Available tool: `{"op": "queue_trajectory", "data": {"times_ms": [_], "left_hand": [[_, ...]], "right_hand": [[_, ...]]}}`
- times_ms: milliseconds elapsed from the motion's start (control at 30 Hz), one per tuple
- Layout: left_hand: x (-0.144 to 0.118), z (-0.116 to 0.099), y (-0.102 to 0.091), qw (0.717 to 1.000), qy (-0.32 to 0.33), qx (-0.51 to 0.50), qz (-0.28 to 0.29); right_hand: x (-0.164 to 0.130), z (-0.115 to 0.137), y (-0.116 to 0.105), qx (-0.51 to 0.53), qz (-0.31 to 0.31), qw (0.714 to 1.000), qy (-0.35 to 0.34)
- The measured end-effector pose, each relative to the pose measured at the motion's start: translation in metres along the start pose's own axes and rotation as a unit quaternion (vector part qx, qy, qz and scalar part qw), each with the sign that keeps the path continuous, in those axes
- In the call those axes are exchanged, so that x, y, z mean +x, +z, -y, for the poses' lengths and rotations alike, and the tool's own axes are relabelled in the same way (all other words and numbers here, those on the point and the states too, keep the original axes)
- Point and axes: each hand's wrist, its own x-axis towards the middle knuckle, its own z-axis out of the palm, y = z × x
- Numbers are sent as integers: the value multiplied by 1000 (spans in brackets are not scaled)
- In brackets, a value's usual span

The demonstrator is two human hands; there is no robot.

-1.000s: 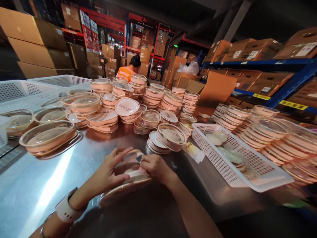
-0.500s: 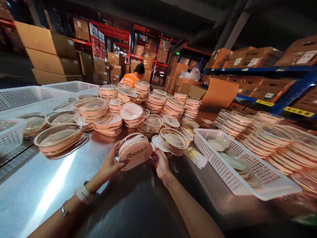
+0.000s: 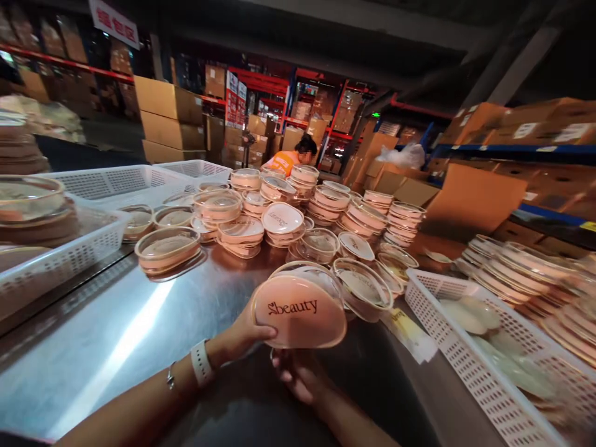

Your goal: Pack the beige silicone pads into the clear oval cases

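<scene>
My left hand [image 3: 255, 329] grips an oval clear-edged case [image 3: 302, 313] by its left side, thumb on the front. The case is tilted up so its pink face with dark "beauty" lettering is toward me; a clear rim shows behind it. Just under its lower edge is my right hand [image 3: 298, 375], in shadow, with half-curled fingers apart and nothing visible in them. Behind the held case, another oval case [image 3: 363, 288] lies tilted on the metal table [image 3: 186, 335]. Several more oval cases [image 3: 239, 233] are stacked beyond.
To the right, a white perforated basket [image 3: 459, 338] holds pale flat pieces, with a yellow-white printed slip [image 3: 412, 335] beside it. More stacked cases [image 3: 516, 267] stand behind it. A white basket [image 3: 79, 261] is at left. A person in orange [image 3: 286, 162] is beyond the stacks.
The held case has come nearer and turned its lettered face more fully toward me. My right hand has dropped from its right side to below it. The view has swung left.
</scene>
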Motion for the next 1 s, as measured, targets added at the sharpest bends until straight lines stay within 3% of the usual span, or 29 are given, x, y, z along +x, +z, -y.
{"op": "queue_trajectory", "data": {"times_ms": [67, 133, 167, 233, 267, 333, 367, 400, 500, 567, 600, 667, 733, 800, 900, 1000], "left_hand": [[1, -4, 1, 1000, 21, 17, 0], [4, -12, -6, 991, 89, 99, -15], [6, -18, -12, 977, 135, 164, -24], [9, -31, -27, 930, 203, 304, -37], [10, -38, -35, 896, 224, 381, -39], [9, -46, -44, 820, 237, 520, -40], [8, -47, -45, 777, 238, 581, -44], [7, -45, -43, 728, 239, 640, -50], [2, -27, -26, 606, 249, 753, -63], [0, -12, -10, 492, 274, 825, -45], [-1, -7, -4, 437, 285, 852, -36], [-3, -3, 3, 357, 301, 884, -30], [-6, -11, 1, 343, 313, 884, -61], [-11, -33, -11, 353, 330, 865, -133], [-29, -90, -44, 364, 335, 820, -289], [-58, -163, -85, 331, 279, 827, -359]], "right_hand": [[-4, 5, -3, -52, -6, 998, -26], [-6, 18, -15, -141, -68, 982, -102], [-7, 28, -23, -195, -124, 958, -168], [-6, 50, -42, -248, -165, 927, -229], [-5, 60, -51, -299, -194, 893, -275], [-2, 71, -61, -336, -196, 874, -291], [-1, 71, -62, -387, -199, 849, -301], [0, 66, -60, -436, -205, 817, -315], [1, 35, -47, -578, -198, 686, -395], [3, 14, -39, -624, -166, 623, -442], [5, 7, -38, -637, -154, 605, -452], [10, 2, -39, -641, -145, 602, -454], [13, 6, -45, -629, -137, 629, -436], [16, 16, -50, -605, -141, 663, -418], [17, 26, -50, -575, -147, 705, -389], [18, 25, -43, -572, -121, 726, -362]]}}
